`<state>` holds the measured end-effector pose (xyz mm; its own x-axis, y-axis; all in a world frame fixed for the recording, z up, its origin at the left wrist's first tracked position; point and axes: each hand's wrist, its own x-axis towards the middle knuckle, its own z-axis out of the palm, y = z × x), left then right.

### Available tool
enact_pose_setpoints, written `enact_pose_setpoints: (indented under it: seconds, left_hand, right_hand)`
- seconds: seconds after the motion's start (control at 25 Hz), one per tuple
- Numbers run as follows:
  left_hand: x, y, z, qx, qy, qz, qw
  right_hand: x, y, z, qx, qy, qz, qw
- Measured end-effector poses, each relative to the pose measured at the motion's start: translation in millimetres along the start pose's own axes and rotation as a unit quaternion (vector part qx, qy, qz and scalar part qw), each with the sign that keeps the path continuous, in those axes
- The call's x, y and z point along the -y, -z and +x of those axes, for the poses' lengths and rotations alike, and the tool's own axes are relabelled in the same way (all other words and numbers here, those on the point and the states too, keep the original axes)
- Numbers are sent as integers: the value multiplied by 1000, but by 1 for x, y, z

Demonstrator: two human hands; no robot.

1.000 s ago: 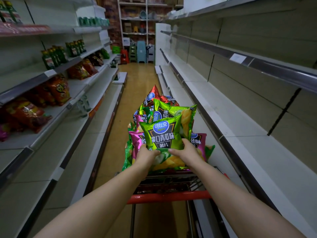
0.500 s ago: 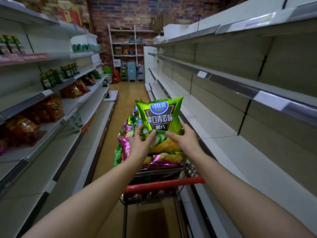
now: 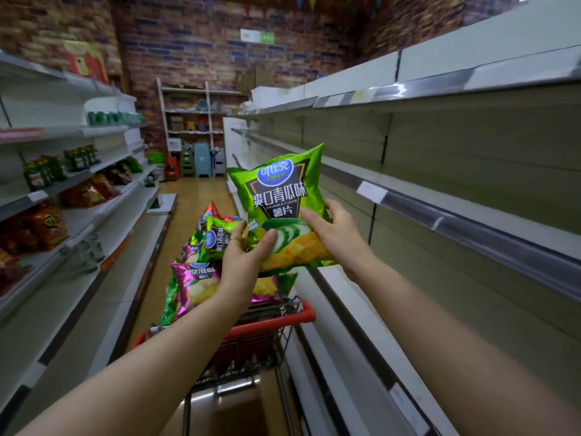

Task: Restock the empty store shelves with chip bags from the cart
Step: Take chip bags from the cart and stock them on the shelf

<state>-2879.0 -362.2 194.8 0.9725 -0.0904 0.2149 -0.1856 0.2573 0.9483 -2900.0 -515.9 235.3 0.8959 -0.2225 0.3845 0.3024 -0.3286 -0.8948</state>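
Observation:
A green cucumber-flavour chip bag point(image 3: 281, 196) is held up above the cart, tilted toward the right. My left hand point(image 3: 245, 259) grips its lower left corner, thumb on the front. My right hand point(image 3: 338, 234) grips its lower right side. Below them a red-handled cart point(image 3: 276, 322) carries several more chip bags point(image 3: 196, 278), green and pink. The bare shelves point(image 3: 456, 209) on the right run along the aisle beside the bag.
Shelves on the left point(image 3: 103, 215) hold orange and red snack bags point(image 3: 44, 225) and green bottles point(image 3: 44, 171). The aisle floor point(image 3: 191, 196) leads to a far rack point(image 3: 195, 127) with stools against a brick wall. A price label point(image 3: 371, 191) hangs on the right shelf edge.
Both hands have lifted the green bag off the cart pile and carried it up and to the right, toward the right shelves. The view has tilted upward.

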Motion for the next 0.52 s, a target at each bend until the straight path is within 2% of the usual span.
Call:
enact_pose_setpoints:
  seconds: [0.12,0.28,0.52]
  left_hand:
    - [-20,-23,-12,38,1,-61,997]
    - [-45,-56,-26,102,-2,-87,991]
    - [-72,-102,-61,236,51,-90,966]
  right_hand:
    - [24,24,-10,-43,-16,-39,998]
    - [51,62,-32,-149,-15,-66,987]
    - [85,114,-90,-289,-65,-156,942]
